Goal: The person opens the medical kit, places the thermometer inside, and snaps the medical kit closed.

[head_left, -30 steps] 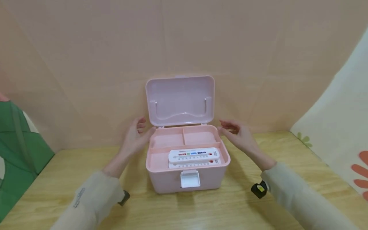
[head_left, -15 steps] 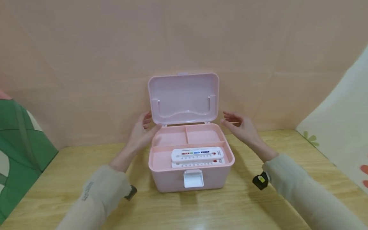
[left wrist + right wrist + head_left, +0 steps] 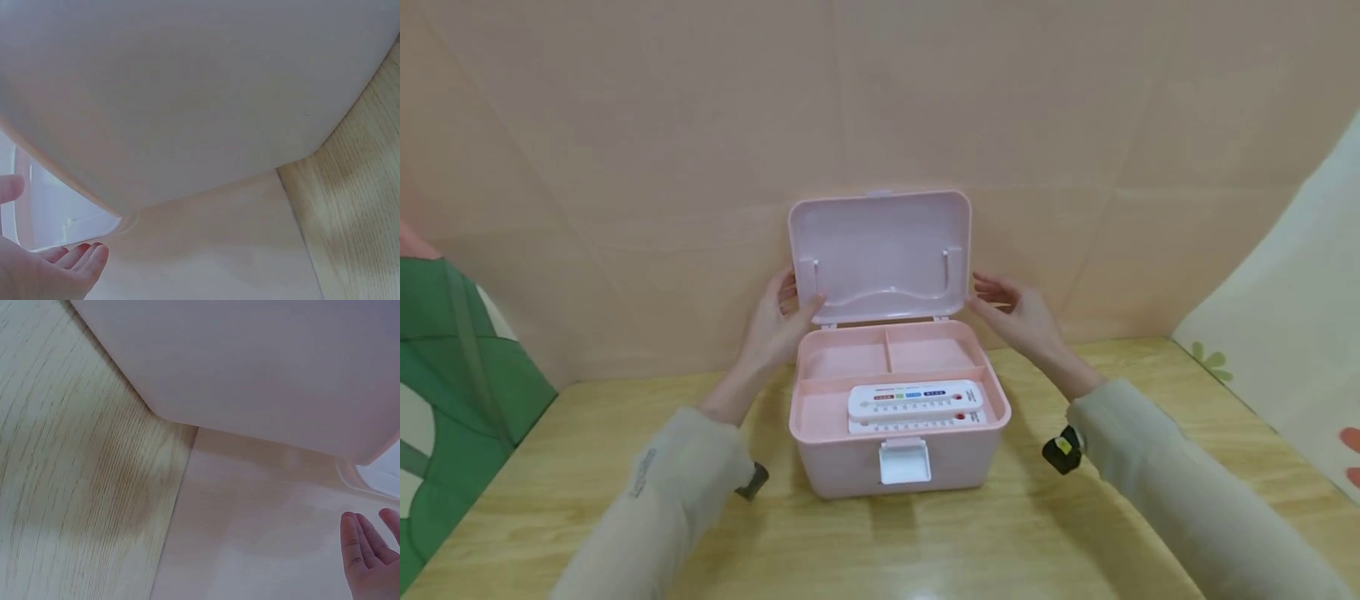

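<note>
A pink plastic storage box [image 3: 835, 467] stands on the table with its lid [image 3: 880, 242] raised upright on the back hinges. At the lid's lower left corner is my left hand [image 3: 772, 327], thumb in front of the edge and fingers beside and behind it; no firm pinch shows in the left wrist view. My right hand [image 3: 1022, 321] is at the lid's lower right edge, its fingers extended and apart from the lid in the right wrist view. Two white thermometers [image 3: 913, 402], one overlapping the other, lie in the box's front compartment. A white latch [image 3: 905, 463] hangs on the front.
The wood-grain table [image 3: 880, 550] extends around the box. Close behind the lid rises a beige backdrop [image 3: 700, 167]. A green patterned cloth [image 3: 460, 375] hangs at the left, and a white flowered cloth [image 3: 1285, 308] at the right.
Both hands have risen from the box's rear corners to the lid's lower edges. My left thumb has come in front of the lid. The box and thermometers keep their arrangement.
</note>
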`<state>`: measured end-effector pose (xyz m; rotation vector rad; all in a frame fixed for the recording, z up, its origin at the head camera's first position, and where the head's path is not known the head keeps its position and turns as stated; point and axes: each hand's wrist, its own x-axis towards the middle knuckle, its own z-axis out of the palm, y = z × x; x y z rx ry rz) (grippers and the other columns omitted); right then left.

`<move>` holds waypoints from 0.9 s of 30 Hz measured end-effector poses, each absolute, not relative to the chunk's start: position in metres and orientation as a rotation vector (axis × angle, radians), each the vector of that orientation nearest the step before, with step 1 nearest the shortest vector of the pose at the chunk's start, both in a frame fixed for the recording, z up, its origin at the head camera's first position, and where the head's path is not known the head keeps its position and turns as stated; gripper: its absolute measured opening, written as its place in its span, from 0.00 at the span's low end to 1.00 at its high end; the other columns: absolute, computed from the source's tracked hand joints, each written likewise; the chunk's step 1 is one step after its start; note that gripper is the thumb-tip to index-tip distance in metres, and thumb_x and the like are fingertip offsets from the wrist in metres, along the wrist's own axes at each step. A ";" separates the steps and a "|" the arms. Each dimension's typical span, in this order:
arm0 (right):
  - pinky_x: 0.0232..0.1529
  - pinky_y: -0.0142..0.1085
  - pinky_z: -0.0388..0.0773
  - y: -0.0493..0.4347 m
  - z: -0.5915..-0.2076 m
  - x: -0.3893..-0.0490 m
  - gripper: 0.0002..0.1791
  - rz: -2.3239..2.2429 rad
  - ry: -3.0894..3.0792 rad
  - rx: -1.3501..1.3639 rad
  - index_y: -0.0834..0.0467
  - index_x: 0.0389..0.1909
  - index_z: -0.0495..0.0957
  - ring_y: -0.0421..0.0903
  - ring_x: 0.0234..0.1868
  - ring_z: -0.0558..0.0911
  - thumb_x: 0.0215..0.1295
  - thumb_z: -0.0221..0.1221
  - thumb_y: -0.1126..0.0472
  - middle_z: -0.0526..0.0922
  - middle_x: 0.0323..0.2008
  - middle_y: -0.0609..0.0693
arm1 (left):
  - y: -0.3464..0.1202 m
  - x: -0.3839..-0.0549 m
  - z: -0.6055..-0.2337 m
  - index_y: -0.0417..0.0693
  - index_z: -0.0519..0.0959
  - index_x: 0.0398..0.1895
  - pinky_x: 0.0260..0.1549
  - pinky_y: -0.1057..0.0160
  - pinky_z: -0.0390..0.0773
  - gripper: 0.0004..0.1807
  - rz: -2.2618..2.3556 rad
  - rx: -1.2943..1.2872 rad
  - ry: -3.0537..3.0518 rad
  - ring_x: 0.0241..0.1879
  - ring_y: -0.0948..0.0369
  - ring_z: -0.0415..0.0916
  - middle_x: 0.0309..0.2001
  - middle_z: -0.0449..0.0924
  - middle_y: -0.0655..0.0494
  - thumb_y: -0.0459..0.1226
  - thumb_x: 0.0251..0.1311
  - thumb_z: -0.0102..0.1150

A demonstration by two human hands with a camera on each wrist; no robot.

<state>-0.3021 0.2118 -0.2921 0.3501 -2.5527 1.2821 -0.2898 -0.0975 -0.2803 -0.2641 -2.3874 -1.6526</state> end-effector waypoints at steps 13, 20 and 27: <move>0.57 0.52 0.72 0.201 -0.282 -0.310 0.32 1.345 -2.575 0.361 0.61 0.65 0.61 0.60 0.56 0.75 0.63 0.56 0.52 0.73 0.57 0.64 | -0.089 -0.296 -0.274 0.44 0.52 0.69 0.61 0.53 0.68 0.38 -1.680 -0.319 -2.375 0.63 0.48 0.63 0.64 0.62 0.43 0.42 0.60 0.56; 0.53 0.51 0.75 0.201 -0.280 -0.311 0.33 1.325 -2.584 0.378 0.63 0.65 0.61 0.61 0.54 0.76 0.62 0.57 0.55 0.74 0.55 0.66 | -0.086 -0.297 -0.271 0.43 0.53 0.69 0.62 0.54 0.67 0.38 -1.677 -0.313 -2.377 0.64 0.49 0.63 0.64 0.64 0.42 0.43 0.59 0.58; 0.55 0.50 0.74 0.200 -0.277 -0.309 0.33 1.336 -2.602 0.371 0.64 0.64 0.62 0.61 0.54 0.76 0.61 0.58 0.54 0.74 0.55 0.67 | -0.087 -0.297 -0.272 0.43 0.53 0.69 0.62 0.55 0.67 0.38 -1.690 -0.319 -2.374 0.64 0.49 0.63 0.64 0.63 0.42 0.44 0.59 0.58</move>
